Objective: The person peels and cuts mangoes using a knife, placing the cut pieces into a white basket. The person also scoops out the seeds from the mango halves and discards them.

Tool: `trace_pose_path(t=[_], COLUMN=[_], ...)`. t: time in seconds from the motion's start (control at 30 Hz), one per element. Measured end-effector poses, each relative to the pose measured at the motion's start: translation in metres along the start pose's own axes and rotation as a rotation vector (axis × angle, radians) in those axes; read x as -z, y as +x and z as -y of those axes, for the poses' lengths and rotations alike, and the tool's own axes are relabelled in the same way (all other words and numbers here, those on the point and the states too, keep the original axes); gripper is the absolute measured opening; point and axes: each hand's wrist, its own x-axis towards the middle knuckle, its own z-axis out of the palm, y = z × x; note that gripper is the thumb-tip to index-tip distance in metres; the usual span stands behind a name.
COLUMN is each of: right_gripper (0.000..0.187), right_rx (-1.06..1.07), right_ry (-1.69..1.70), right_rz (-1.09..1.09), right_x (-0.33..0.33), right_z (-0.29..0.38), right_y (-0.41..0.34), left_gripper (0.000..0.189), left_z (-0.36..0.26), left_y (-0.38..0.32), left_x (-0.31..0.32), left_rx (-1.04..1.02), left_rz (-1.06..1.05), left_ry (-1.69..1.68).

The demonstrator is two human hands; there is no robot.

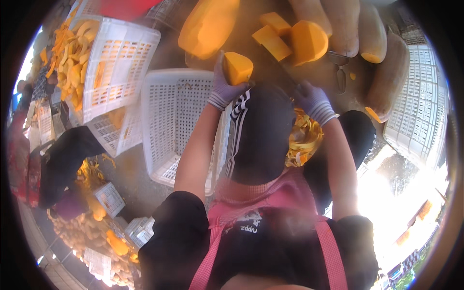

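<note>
My left hand, in a pale knit glove, grips a peeled orange squash chunk over the rim of a white plastic crate. The gloved right hand holds a knife whose dark blade points up and left. Near the blade's tip lie a flat-cut squash block, another block and a larger rounded piece. A long peeled squash rests beyond my left hand. Past the right hand lies a peeler with a metal handle loop.
Unpeeled long squashes lie to the right, beside another white crate. Squash peelings are heaped between my legs. At left, a tilted crate holds cut pieces. A person in dark trousers is at the far left.
</note>
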Motion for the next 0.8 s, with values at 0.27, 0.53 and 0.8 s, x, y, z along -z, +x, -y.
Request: trace_pose_path(t=[0.27,0.53,0.8], right_gripper=[0.02,0.016,0.019], right_rx=[-0.008,-0.052,0.116], right_ry=[0.076,0.156,0.799], right_rz=[-0.063,-0.262,-0.772], right_x=[-0.015,0.009,0.047], right_z=[-0.006,0.003,0.016], right_y=[-0.006,-0.021,-0.044], left_gripper=[0.072,0.048,0.107], left_z=[0.051,0.003,-0.103], left_y=[-0.156,-0.076,0.148], left_x=[0.102,0.063,-0.033], left_rx=[0.766,0.182,-0.508], left_rz=[-0.56,-0.232,0.702], left_ry=[-0.798,0.122,1.233])
